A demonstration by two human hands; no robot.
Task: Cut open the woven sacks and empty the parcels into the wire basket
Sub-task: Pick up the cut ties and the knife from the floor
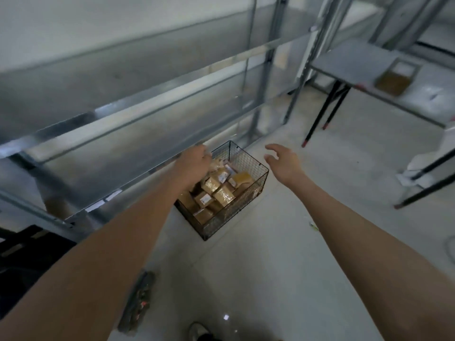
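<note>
The wire basket (237, 209) of brown parcels (222, 193) is sitting on the floor (270, 267). The left hand (194, 163) is curling over its rim, hold unclear; the right hand (283, 163) is hovering open-fingered beside it.

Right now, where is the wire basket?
In the head view the basket sits on the floor at centre, beside the shelving to its left; the left hand is over its far left side, the right hand right of it.
</note>
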